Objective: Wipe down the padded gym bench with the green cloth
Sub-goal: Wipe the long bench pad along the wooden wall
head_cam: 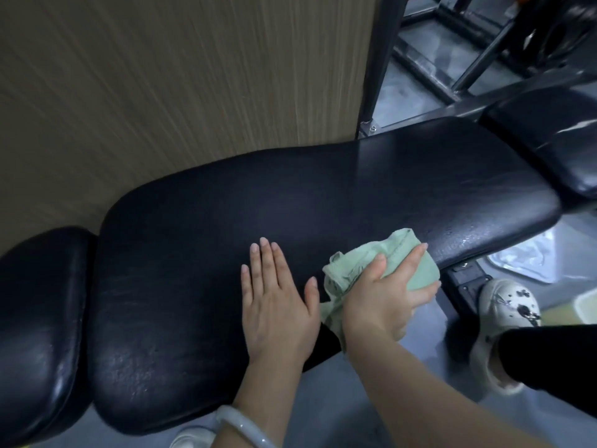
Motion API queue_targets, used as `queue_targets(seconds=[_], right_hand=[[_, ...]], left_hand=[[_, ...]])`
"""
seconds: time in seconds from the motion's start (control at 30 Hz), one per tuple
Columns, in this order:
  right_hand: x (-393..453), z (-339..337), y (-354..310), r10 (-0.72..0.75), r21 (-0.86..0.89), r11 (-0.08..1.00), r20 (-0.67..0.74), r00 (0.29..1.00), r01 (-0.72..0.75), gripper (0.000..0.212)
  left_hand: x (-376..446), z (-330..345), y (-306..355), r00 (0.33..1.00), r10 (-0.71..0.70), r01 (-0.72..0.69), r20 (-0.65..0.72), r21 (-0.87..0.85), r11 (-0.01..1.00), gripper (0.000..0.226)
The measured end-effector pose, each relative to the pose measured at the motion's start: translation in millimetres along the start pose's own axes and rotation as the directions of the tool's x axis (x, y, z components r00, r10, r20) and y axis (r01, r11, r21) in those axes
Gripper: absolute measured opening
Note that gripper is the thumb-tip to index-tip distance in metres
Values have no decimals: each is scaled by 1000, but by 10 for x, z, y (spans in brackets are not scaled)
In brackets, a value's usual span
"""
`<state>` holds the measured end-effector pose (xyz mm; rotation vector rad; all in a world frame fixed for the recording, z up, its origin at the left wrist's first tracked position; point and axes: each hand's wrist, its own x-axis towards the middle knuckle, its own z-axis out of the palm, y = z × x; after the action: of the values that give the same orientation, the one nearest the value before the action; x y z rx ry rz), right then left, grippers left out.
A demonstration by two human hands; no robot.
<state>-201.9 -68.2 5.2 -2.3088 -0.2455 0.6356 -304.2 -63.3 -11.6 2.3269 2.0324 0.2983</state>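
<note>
The long black padded gym bench (290,195) runs from lower left to upper right across the head view. My left hand (277,295) lies flat on the pad near its front edge, fingers together and holding nothing. Just to its right, my right hand (384,295) presses the crumpled green cloth (403,257) against the bench's near edge, fingers spread over it. Part of the cloth hangs down below the edge under my palm.
A wood-grain wall panel (161,92) stands right behind the bench. A smaller black pad (38,318) sits at the left end and another pad (555,137) at the right. Black metal frame bars (452,59) stand at the upper right. My white shoe (504,305) is on the grey floor.
</note>
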Motion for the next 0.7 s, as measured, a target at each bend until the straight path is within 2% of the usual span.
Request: queue_targets(seconds=[0.27, 0.43, 0.7], right_hand=[[277, -79, -78, 6, 20, 1000, -9, 1000, -6, 58], [345, -102, -102, 16, 18, 1000, 3, 1000, -16, 59], [473, -146, -129, 38, 50, 998, 8, 999, -39, 61]], left_hand=[[188, 84, 501, 996, 93, -94, -10, -45, 995, 66], [166, 143, 493, 994, 105, -105, -11, -7, 994, 63], [131, 106, 468, 993, 119, -120, -7, -36, 992, 65]])
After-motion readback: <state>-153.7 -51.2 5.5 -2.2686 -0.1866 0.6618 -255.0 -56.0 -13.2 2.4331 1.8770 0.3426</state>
